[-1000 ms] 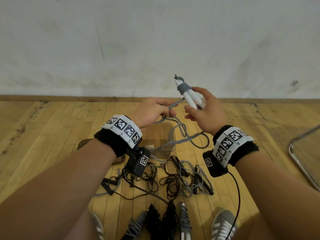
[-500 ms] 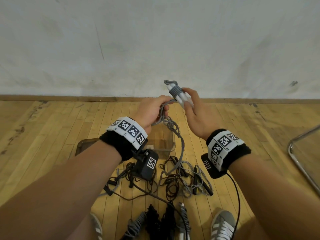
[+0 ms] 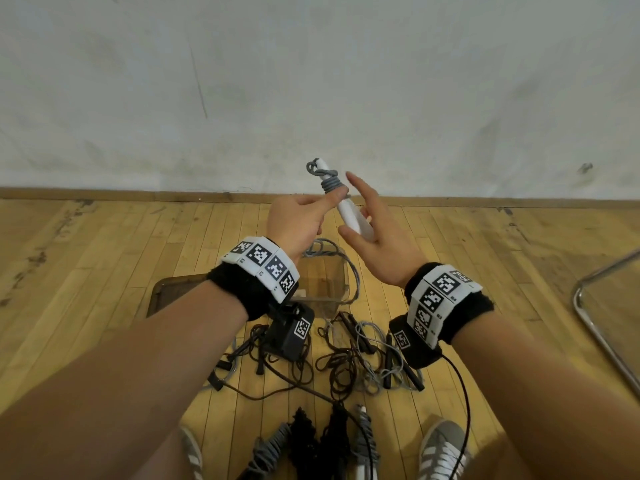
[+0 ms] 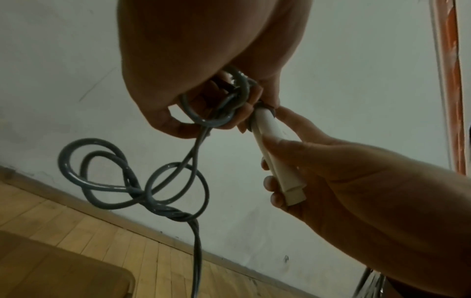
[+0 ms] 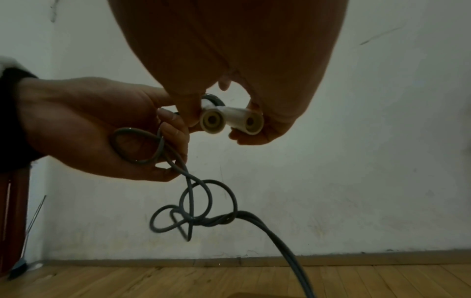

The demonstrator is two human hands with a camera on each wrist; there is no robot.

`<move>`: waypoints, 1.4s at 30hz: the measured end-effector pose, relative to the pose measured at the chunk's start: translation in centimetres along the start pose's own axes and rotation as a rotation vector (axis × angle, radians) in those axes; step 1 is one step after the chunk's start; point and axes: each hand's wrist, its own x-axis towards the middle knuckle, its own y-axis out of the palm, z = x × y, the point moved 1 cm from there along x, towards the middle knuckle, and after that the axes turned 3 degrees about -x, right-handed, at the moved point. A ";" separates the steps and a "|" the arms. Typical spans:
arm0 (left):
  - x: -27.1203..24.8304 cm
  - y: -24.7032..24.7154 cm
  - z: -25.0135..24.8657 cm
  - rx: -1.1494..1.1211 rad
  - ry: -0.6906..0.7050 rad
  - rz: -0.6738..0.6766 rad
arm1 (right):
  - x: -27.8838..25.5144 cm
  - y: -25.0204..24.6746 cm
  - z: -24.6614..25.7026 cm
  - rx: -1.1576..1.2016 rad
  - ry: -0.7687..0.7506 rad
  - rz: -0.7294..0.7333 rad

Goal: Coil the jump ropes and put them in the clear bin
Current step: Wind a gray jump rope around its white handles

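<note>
At chest height before the wall, a grey rope (image 4: 175,193) is held by the left hand (image 3: 298,220), its grip closed round a loop of cord, with knotted slack hanging below. Two white handles (image 3: 349,211), side by side and partly wound with cord, are held in the right hand (image 3: 381,244), thumb and lower fingers curled on them, forefinger extended. On the floor beneath, the clear bin (image 3: 332,282) is seen, with tangled ropes (image 3: 346,355) just beside it.
</note>
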 end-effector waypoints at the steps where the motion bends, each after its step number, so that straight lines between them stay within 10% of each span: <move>1: 0.0 0.0 0.0 -0.004 0.009 0.014 | 0.0 -0.1 0.2 0.035 0.022 -0.012; 11: 0.1 0.3 0.0 -0.117 0.020 0.167 | 0.0 -0.8 1.1 0.480 0.300 0.047; 23: 0.0 -0.6 -0.1 0.003 -0.031 0.278 | 0.6 -3.2 -0.9 0.215 0.366 -0.159; 42: 0.1 0.0 -0.2 -0.140 -0.183 0.275 | 0.6 -1.4 -0.1 0.060 0.326 -0.017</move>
